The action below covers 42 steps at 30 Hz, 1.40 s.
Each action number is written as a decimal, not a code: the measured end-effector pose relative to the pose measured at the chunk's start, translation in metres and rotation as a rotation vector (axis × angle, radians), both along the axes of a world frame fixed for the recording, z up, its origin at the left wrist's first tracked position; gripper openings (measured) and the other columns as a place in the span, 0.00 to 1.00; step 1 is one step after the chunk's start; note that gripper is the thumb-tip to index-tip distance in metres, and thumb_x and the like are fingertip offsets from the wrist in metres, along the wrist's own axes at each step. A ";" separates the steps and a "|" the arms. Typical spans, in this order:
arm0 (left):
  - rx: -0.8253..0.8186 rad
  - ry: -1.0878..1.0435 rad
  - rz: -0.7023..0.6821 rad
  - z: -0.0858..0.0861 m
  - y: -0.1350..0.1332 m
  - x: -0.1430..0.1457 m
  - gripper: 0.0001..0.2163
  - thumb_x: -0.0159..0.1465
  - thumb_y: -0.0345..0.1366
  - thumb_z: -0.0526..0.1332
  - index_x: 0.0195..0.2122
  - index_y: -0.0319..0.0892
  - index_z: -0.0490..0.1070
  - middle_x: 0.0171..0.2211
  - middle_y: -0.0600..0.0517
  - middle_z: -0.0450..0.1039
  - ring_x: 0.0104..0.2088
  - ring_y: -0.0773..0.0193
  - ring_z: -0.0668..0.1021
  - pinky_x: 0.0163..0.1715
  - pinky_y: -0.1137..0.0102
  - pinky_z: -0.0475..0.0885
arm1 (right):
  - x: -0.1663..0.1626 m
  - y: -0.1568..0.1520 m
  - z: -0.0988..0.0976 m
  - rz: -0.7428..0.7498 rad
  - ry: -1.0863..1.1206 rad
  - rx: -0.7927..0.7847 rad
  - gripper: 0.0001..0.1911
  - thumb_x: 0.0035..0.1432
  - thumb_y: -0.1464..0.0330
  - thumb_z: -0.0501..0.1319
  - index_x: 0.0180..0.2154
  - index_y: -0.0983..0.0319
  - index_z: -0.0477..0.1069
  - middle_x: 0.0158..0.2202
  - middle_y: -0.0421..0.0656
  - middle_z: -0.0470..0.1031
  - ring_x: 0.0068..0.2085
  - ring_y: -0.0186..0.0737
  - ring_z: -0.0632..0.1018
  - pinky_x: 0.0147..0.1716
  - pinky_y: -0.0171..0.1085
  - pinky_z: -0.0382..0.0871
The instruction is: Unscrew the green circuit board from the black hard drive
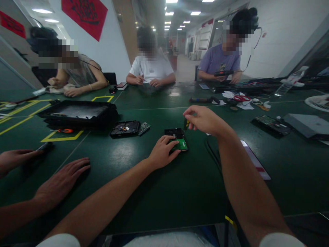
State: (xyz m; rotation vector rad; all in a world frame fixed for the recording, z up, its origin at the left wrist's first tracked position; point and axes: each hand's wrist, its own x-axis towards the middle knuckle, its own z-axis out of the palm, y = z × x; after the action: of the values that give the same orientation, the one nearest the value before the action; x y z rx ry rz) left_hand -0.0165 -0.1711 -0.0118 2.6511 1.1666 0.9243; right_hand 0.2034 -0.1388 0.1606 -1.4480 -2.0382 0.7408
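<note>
In the head view a hard drive (177,133) with a green circuit board lies on the dark green table in front of me. My left hand (164,151) grips it from the left, fingers over the board and thumb at its near edge. Just above the drive's right side, my right hand (202,118) pinches a screwdriver (186,123) with a yellow and black handle. The screwdriver points down, but its tip is hard to make out. Left of the drive lie another hard drive (125,128) and a loose circuit board (144,128).
A stack of black trays (79,113) and an orange-handled tool (65,130) lie left. A co-worker's hands (63,180) rest nearby. Right are a phone (257,161), a cable (214,152), another drive (271,125) and a bottle (290,82). Several people sit opposite.
</note>
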 end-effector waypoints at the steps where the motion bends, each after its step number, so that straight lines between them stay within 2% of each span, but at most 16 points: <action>1: 0.002 0.002 0.001 0.000 0.000 0.000 0.19 0.72 0.46 0.63 0.60 0.46 0.74 0.59 0.41 0.72 0.60 0.46 0.72 0.61 0.46 0.73 | -0.001 -0.001 0.000 -0.009 0.017 -0.025 0.07 0.70 0.73 0.60 0.46 0.63 0.75 0.32 0.44 0.82 0.28 0.37 0.81 0.28 0.33 0.72; 4: 0.008 0.007 -0.001 -0.001 0.001 0.000 0.19 0.72 0.46 0.62 0.60 0.46 0.74 0.59 0.41 0.71 0.60 0.46 0.72 0.61 0.46 0.73 | -0.002 0.000 -0.001 0.019 0.039 -0.050 0.05 0.70 0.71 0.61 0.46 0.63 0.74 0.30 0.43 0.81 0.29 0.38 0.82 0.29 0.33 0.73; 10: 0.001 -0.010 -0.003 -0.001 0.000 0.000 0.18 0.72 0.46 0.63 0.60 0.47 0.74 0.58 0.42 0.72 0.61 0.46 0.72 0.61 0.46 0.73 | 0.002 0.005 -0.004 0.120 -0.011 0.055 0.09 0.71 0.64 0.60 0.42 0.61 0.78 0.29 0.41 0.79 0.28 0.36 0.79 0.30 0.33 0.69; 16: 0.003 -0.013 -0.009 -0.002 0.001 0.000 0.18 0.72 0.45 0.63 0.60 0.48 0.74 0.59 0.42 0.71 0.61 0.46 0.72 0.61 0.45 0.73 | 0.002 0.000 0.001 0.074 -0.045 0.054 0.11 0.70 0.72 0.58 0.47 0.62 0.79 0.27 0.40 0.79 0.25 0.34 0.77 0.32 0.33 0.68; 20: -0.005 -0.003 -0.003 -0.003 0.001 -0.001 0.19 0.72 0.46 0.63 0.61 0.48 0.74 0.59 0.42 0.71 0.61 0.46 0.72 0.61 0.45 0.73 | 0.003 0.000 0.001 0.092 -0.034 0.039 0.12 0.69 0.74 0.57 0.46 0.63 0.79 0.27 0.40 0.79 0.26 0.34 0.78 0.33 0.33 0.69; 27: -0.003 0.003 -0.001 -0.003 0.001 -0.001 0.19 0.72 0.46 0.62 0.61 0.47 0.74 0.60 0.41 0.71 0.61 0.46 0.72 0.61 0.45 0.73 | 0.001 0.004 -0.004 0.076 0.002 0.049 0.05 0.68 0.69 0.63 0.43 0.62 0.77 0.33 0.43 0.82 0.29 0.36 0.79 0.32 0.34 0.71; 31: -0.006 -0.002 -0.001 -0.002 0.000 0.000 0.19 0.72 0.46 0.63 0.60 0.46 0.74 0.59 0.41 0.72 0.61 0.46 0.72 0.61 0.45 0.72 | 0.000 0.005 -0.005 0.080 -0.011 0.047 0.05 0.69 0.67 0.63 0.40 0.62 0.77 0.31 0.43 0.82 0.30 0.37 0.79 0.32 0.34 0.71; 35: -0.001 0.014 0.002 -0.001 0.000 0.000 0.19 0.72 0.47 0.62 0.60 0.46 0.74 0.59 0.41 0.71 0.61 0.46 0.72 0.61 0.45 0.72 | 0.001 0.006 -0.007 0.112 -0.008 0.061 0.05 0.69 0.66 0.65 0.39 0.61 0.77 0.35 0.44 0.83 0.32 0.37 0.80 0.33 0.34 0.71; 42: -0.007 0.017 -0.001 -0.001 0.001 0.000 0.19 0.72 0.46 0.62 0.60 0.46 0.74 0.60 0.42 0.71 0.61 0.46 0.72 0.61 0.46 0.72 | 0.000 0.000 -0.001 0.012 -0.004 0.038 0.04 0.68 0.67 0.65 0.40 0.62 0.74 0.34 0.44 0.83 0.27 0.35 0.80 0.29 0.33 0.71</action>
State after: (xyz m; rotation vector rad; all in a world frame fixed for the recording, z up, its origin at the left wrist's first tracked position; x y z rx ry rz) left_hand -0.0167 -0.1706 -0.0129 2.6595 1.1693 0.8977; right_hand 0.2032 -0.1386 0.1593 -1.4183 -2.0550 0.7009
